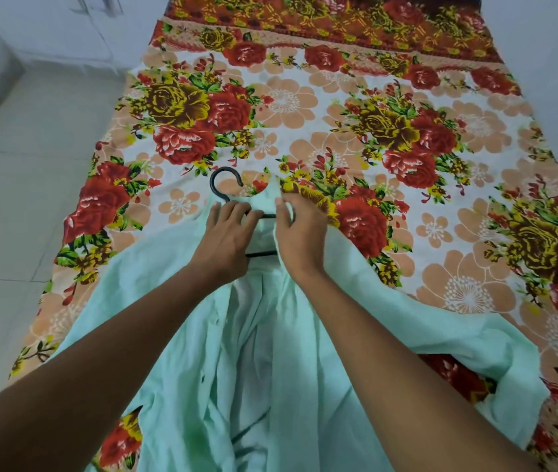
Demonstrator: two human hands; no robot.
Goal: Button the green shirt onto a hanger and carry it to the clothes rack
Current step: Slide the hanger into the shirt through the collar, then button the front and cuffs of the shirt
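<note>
A: Nearest the lens: two bare forearms, and under them the shirt [253, 352], pale green, spread front-up on the bed [304, 107], hem toward the camera, collar away.

B: Hanger?

A: Hanger [224, 183] is inside the neck. Black hook sticks out past the collar onto the floral sheet; a bit of bar shows between the hands. Front looks open down the middle, a few dark buttons visible on the left placket.

B: Hands?

A: Left hand [226, 233] has fingers curled over the collar area, on the hanger neck and cloth. Looks like a grip, but the fingertips are hidden. Right hand [296, 229] pinches the right collar edge, thumb up on the fabric.

B: Step?

A: My read: seating the collar on the hanger, about to start the top button. No button visibly done yet, so early in the task.

B: Next move needs?

A: Bring both placket edges together at the neck, find the top button and its hole, keep the hanger centred. Cloth is loose and wrinkled, so alignment could slip. Rack isn't in view.

B: Surroundings?

A: Pale tiled floor [32, 165] on the left, white cupboard beyond it.
</note>
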